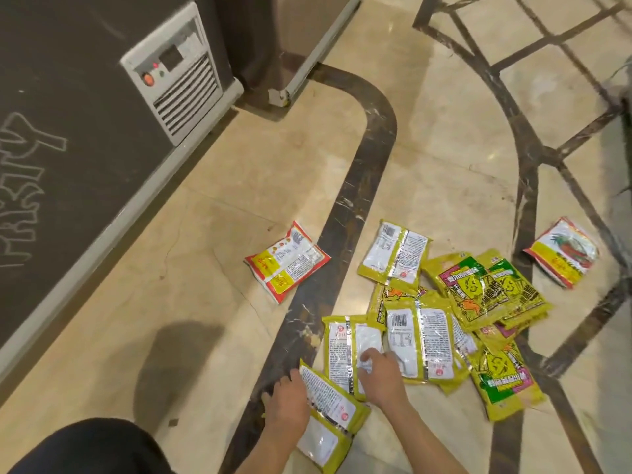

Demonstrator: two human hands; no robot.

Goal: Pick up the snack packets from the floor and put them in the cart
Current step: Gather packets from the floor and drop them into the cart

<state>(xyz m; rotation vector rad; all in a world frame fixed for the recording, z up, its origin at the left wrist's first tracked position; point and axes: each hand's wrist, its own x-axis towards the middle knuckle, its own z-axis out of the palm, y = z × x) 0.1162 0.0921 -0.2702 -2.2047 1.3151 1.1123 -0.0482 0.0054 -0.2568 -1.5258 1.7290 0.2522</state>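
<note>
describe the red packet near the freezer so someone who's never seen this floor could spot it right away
Start at the dark freezer on the left, then follow the dark curved stripe in the marble floor down. The red-edged packet lies alone on the stripe's left edge, touching no other packet. It shows its printed back, unlike the yellow pile to its right, and the other red packet lies far right.

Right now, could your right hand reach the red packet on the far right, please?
Probably not without shifting: the right hand rests on a yellow packet, and the red packet lies beyond the pile, though nothing covers it.
</note>
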